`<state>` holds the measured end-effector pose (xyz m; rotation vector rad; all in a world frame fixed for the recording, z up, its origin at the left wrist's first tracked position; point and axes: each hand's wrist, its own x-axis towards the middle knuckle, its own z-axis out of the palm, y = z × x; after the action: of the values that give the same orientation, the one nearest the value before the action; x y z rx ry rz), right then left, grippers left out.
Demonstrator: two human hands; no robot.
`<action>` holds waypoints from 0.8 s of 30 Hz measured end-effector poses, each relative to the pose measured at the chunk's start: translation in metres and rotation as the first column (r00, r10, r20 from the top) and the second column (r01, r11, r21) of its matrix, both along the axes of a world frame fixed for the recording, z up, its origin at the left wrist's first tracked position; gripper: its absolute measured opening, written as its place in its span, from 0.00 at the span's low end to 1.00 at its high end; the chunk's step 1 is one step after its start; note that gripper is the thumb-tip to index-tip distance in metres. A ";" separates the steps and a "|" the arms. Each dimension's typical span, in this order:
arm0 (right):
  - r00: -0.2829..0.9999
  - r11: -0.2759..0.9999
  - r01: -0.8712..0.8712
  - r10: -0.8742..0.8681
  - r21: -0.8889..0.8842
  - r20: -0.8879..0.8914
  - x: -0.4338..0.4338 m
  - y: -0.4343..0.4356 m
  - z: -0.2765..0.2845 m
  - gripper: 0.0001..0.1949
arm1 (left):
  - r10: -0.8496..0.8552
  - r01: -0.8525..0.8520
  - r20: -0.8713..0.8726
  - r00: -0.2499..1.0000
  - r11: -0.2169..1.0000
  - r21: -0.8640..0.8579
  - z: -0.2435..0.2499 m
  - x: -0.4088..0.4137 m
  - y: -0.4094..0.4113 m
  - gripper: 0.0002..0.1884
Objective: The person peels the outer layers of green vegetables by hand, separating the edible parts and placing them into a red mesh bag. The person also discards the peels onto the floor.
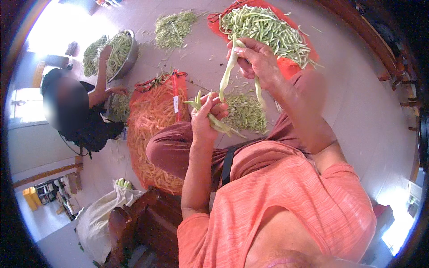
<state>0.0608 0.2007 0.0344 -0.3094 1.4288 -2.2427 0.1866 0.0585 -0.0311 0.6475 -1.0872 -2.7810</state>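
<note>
My left hand (208, 115) holds several pale green bean pods (223, 126) across its palm, and its fingertips meet the lower end of one long pod (227, 77). Higher up and to the right, my right hand (253, 58) pinches the top of that pod; another pod (259, 92) hangs beneath the same hand. Below and between the hands, a heap of short bean pieces (245, 112) lies on the floor in front of my crossed legs. A red mesh sack (157, 134) full of pods lies to the left of my left hand.
An opened red mesh (313, 50) with a pile of green pods (264, 28) is at the upper right. Another person (100, 90) sits at the left by a metal basin (129, 62) of pods. Trimmings (174, 28) lie beyond. Dark wooden furniture (157, 221) and a white sack (97, 217) are at the lower left.
</note>
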 end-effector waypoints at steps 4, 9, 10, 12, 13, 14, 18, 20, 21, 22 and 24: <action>0.965 0.959 -0.158 0.201 0.238 -0.170 -0.002 0.011 0.001 0.08 | 0.000 0.007 0.023 1.000 0.958 -0.288 0.004 -0.003 -0.013 0.12; 0.808 0.888 -0.235 0.405 0.395 -0.428 0.009 0.008 -0.010 0.09 | -0.196 0.118 -0.060 0.979 0.776 -0.620 0.062 -0.022 -0.010 0.12; 0.830 0.837 -0.313 0.470 0.448 -0.299 0.015 0.013 0.005 0.09 | -0.206 0.144 -0.014 0.978 0.730 -0.668 0.068 -0.024 -0.010 0.11; 0.790 0.839 -0.389 0.517 0.381 -0.331 0.012 0.014 -0.003 0.08 | -0.279 0.229 0.058 0.958 0.631 -0.741 0.078 -0.028 -0.012 0.11; 0.770 0.837 -0.422 0.534 0.349 -0.349 0.011 0.015 -0.006 0.08 | -0.316 0.271 0.096 0.944 0.575 -0.772 0.080 -0.029 -0.012 0.11; 0.747 0.821 -0.446 0.561 0.356 -0.357 0.011 0.017 -0.006 0.08 | -0.328 0.272 0.076 0.942 0.609 -0.745 0.076 -0.029 -0.011 0.11; 0.712 0.786 -0.493 0.611 0.372 -0.347 0.011 0.018 -0.004 0.07 | -0.412 0.337 0.057 0.909 0.647 -0.684 0.065 -0.025 -0.011 0.09; 0.778 0.844 -0.424 0.525 0.328 -0.346 0.015 0.015 -0.010 0.07 | -0.276 0.173 -0.072 0.959 0.764 -0.622 0.055 -0.025 -0.004 0.09; 0.829 0.894 -0.348 0.434 0.283 -0.353 0.019 0.009 -0.015 0.08 | -0.200 0.087 -0.134 0.971 0.810 -0.579 0.050 -0.025 0.002 0.08; 0.871 0.934 -0.267 0.339 0.238 -0.355 0.023 0.005 -0.018 0.09 | -0.120 -0.017 -0.202 0.972 0.821 -0.570 0.048 -0.027 0.009 0.09; 0.962 0.968 -0.148 0.189 0.204 -0.197 0.030 0.002 -0.015 0.09 | -0.039 -0.097 -0.215 0.976 0.804 -0.586 0.044 -0.026 0.020 0.09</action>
<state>0.0905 0.2024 0.0195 -0.6030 1.6441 -1.9672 0.1603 0.0783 0.0131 0.2651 -1.7479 -2.1985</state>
